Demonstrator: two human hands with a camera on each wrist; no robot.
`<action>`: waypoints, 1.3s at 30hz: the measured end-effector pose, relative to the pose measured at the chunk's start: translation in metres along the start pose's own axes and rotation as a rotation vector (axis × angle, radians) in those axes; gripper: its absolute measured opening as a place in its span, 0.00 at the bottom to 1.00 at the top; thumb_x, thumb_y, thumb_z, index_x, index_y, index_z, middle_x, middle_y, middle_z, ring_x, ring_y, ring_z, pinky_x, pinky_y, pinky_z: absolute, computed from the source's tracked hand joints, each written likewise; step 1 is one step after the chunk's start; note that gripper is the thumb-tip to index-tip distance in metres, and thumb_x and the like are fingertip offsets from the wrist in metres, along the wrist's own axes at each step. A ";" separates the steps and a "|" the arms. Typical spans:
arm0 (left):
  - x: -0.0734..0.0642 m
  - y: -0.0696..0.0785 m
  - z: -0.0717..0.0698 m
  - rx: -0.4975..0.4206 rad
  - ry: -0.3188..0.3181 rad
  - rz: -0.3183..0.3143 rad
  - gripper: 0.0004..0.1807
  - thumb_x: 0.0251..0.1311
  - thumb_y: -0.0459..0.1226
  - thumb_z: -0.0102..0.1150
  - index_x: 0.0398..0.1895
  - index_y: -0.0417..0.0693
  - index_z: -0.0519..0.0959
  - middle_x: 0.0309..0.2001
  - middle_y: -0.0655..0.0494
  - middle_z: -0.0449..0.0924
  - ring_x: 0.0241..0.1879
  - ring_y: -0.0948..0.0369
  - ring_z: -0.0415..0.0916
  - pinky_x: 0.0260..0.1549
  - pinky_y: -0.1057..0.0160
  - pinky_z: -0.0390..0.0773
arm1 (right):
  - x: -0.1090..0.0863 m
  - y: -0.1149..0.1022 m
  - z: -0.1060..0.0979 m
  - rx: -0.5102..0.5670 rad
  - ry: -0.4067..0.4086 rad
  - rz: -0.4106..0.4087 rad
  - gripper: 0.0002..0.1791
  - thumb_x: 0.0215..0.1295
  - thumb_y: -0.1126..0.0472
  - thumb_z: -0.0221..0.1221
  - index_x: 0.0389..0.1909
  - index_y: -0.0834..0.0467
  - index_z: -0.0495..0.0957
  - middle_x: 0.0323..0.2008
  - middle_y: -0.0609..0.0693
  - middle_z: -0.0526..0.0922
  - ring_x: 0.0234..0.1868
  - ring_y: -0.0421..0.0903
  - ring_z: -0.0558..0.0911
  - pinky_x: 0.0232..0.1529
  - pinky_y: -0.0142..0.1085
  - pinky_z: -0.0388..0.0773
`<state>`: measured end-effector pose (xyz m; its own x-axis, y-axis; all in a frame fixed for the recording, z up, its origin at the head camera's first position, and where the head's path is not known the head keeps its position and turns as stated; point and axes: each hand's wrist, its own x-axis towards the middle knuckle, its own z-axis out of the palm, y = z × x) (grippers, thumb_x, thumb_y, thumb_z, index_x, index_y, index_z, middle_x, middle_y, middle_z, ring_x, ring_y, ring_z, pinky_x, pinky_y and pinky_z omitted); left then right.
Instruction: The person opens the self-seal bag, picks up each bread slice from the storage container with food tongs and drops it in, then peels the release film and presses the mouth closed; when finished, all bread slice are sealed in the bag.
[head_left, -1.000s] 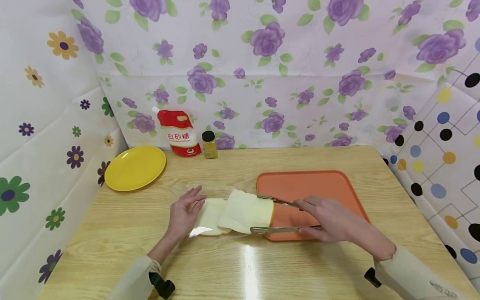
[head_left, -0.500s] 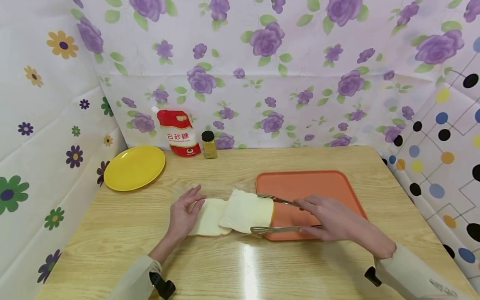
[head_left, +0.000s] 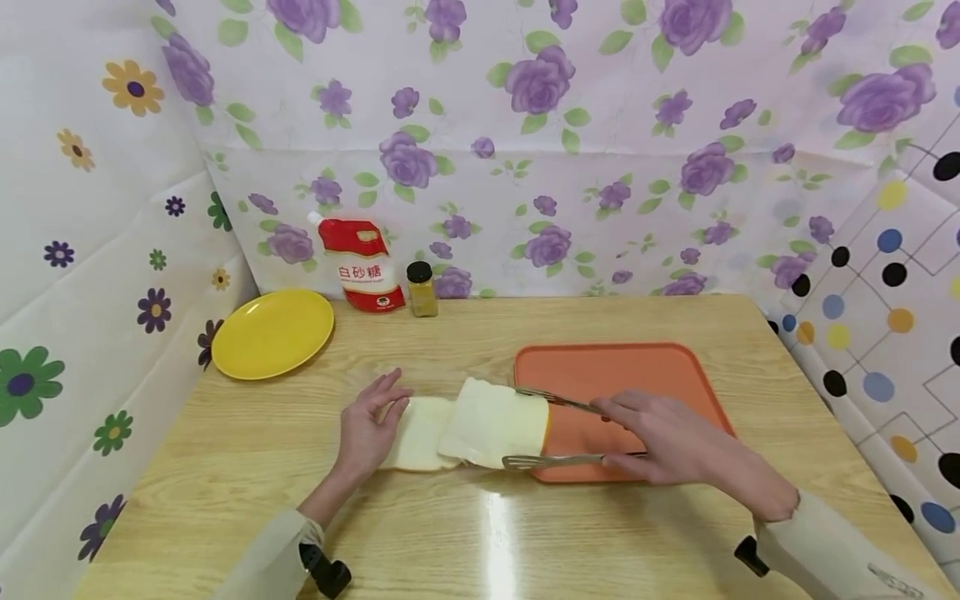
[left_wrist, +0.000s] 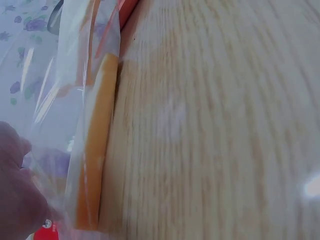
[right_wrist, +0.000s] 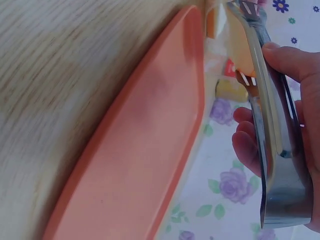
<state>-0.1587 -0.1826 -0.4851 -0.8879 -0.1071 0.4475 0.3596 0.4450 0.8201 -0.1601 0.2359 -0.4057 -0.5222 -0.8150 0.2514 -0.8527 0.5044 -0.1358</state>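
My left hand (head_left: 367, 425) pinches the edge of a clear plastic bag (left_wrist: 42, 105) at the bag's left end. Inside it lies a white bread slice (head_left: 422, 433), whose brown crust (left_wrist: 95, 150) shows in the left wrist view. A second bread slice (head_left: 491, 423) overlaps the first and reaches over the tray's left edge. With my right hand (head_left: 663, 437) I hold metal tongs (right_wrist: 275, 125), their arms spread. The two slotted tips stand at the far and near sides of the second slice. The bag's film is hard to make out in the head view.
Under the tongs lies an orange tray (head_left: 607, 367) on the wooden table (head_left: 420, 542). At the back left are a yellow plate (head_left: 272, 335), a red and white sugar pouch (head_left: 362, 267) and a small black-capped jar (head_left: 422, 292). Patterned cloth walls (head_left: 480, 192) enclose the table.
Both hands, the tongs and the bread keep nearly the same places. A bright glare on the bag near my left hand has gone, and the head view has shifted slightly.
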 end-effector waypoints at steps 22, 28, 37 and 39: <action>0.001 0.001 -0.007 0.005 -0.027 0.030 0.07 0.58 0.22 0.66 0.38 0.35 0.87 0.58 0.39 0.79 0.63 0.38 0.70 0.63 0.45 0.67 | 0.020 0.007 0.017 0.088 -0.043 0.024 0.29 0.68 0.48 0.64 0.61 0.64 0.75 0.44 0.52 0.83 0.39 0.45 0.83 0.35 0.40 0.82; 0.001 0.002 -0.007 -0.035 -0.029 0.011 0.07 0.58 0.21 0.65 0.39 0.35 0.87 0.58 0.39 0.79 0.64 0.38 0.68 0.63 0.50 0.67 | 0.023 0.002 0.024 0.092 -0.044 0.010 0.24 0.67 0.54 0.65 0.58 0.62 0.76 0.38 0.49 0.83 0.35 0.44 0.83 0.33 0.38 0.81; 0.002 0.032 -0.010 -0.066 -0.017 0.044 0.06 0.57 0.16 0.61 0.37 0.24 0.83 0.55 0.28 0.76 0.61 0.30 0.67 0.57 0.46 0.68 | 0.039 -0.006 0.036 0.080 -0.059 -0.002 0.23 0.70 0.54 0.63 0.60 0.62 0.76 0.41 0.49 0.83 0.38 0.44 0.83 0.35 0.38 0.83; 0.002 0.040 -0.011 -0.059 -0.022 0.057 0.06 0.57 0.16 0.61 0.36 0.23 0.83 0.54 0.26 0.76 0.60 0.29 0.67 0.58 0.47 0.68 | 0.044 -0.007 0.039 0.080 -0.059 -0.018 0.23 0.70 0.55 0.63 0.60 0.62 0.75 0.40 0.50 0.83 0.37 0.44 0.83 0.35 0.37 0.82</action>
<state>-0.1428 -0.1749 -0.4472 -0.8714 -0.0634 0.4864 0.4252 0.3968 0.8135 -0.1775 0.1852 -0.4305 -0.5048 -0.8402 0.1982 -0.8593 0.4670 -0.2086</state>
